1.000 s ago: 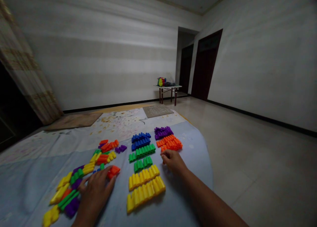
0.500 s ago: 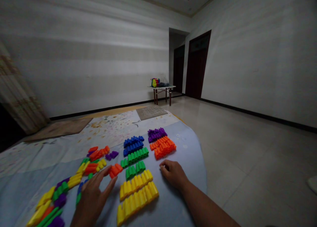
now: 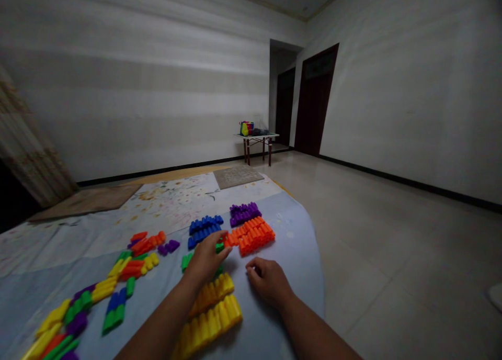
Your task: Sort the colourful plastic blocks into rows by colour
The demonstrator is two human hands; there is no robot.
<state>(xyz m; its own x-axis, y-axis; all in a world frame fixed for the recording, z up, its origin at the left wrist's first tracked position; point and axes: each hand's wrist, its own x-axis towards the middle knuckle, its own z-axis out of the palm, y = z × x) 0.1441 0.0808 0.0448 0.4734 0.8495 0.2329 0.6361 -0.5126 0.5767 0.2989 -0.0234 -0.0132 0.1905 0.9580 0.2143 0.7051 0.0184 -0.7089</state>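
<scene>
My left hand (image 3: 207, 258) reaches over the green pieces (image 3: 187, 261), its thumb and fingers closed on an orange piece (image 3: 231, 239) at the left end of the orange rows (image 3: 257, 235). My right hand (image 3: 266, 279) rests on the cloth just below those rows, fingers curled, with nothing visible in them. Purple pieces (image 3: 245, 213) lie behind the orange ones, and blue rows (image 3: 204, 229) stand behind the green. Two yellow rows (image 3: 214, 318) lie nearest, partly covered by my left forearm.
Mixed coloured pieces (image 3: 104, 289) lie scattered at the left on the cloth (image 3: 290, 260). Brown mats (image 3: 237, 177) lie toward its far side. A small table (image 3: 257, 137) with a colourful bag stands by the wall.
My left hand has moved right and forward, from the scattered pieces to the orange rows, carrying the orange pieces. My right hand has hardly moved. The view has shifted slightly.
</scene>
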